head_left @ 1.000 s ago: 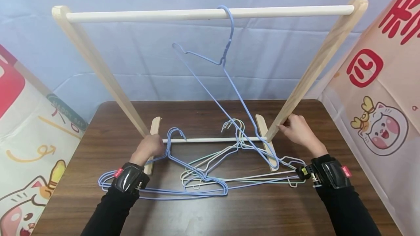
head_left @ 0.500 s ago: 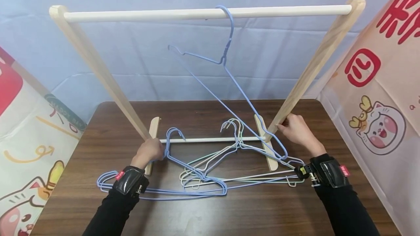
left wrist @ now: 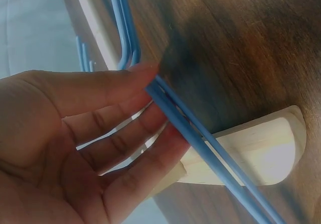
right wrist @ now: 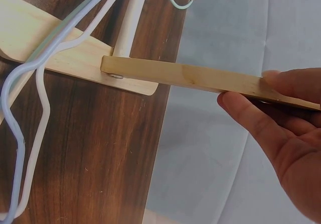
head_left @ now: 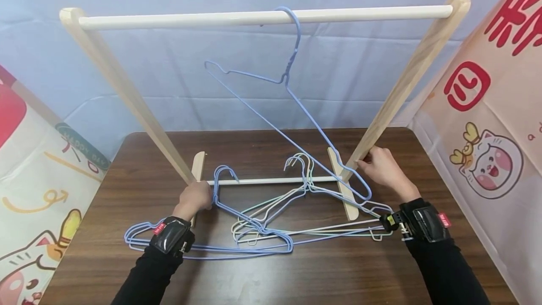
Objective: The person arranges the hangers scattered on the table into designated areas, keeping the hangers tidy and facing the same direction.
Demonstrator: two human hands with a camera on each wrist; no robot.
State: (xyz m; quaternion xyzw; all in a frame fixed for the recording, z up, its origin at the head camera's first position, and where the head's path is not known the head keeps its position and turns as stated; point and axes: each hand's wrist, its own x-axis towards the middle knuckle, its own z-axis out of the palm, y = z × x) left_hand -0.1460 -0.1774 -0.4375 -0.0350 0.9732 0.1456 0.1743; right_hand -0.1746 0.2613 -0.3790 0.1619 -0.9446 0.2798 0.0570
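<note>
Wooden rack (head_left: pixel 271 15) stands on the brown table (head_left: pixel 322 276); both hands grip its legs low down. Left hand (head_left: pixel 195 197) sits at the foot of the left leg (head_left: pixel 127 93), fingers curled loosely round the post, with blue hanger wire crossing the fingertips (left wrist: pixel 150 91). Right hand (head_left: pixel 383 169) pinches the right leg (head_left: pixel 402 84) between thumb and fingers just above its foot.

Progress, as a judgement: one blue hanger (head_left: pixel 292 107) hooks over the top rail, tilted, its lower corner down by the right foot (head_left: pixel 340 185). The remaining hangers, a loose pile (head_left: pixel 262 229) of blue, white and pale green wire, lie flat on the table across the rack's base, some threaded about the lower crossbar (head_left: pixel 271 181). So one is hung and most are left; the hands appear to be steadying or shifting the rack rather than handling hangers.

Views differ: the head camera gives the whole rack and the hung hanger. Left wrist view alone shows wire touching the fingers over the left foot (left wrist: pixel 261 156). Right wrist view alone shows the leg's bolted joint (right wrist: pixel 116 74) on its foot and the thumb (right wrist: pixel 291 83) pressed on top of the leg.
</note>
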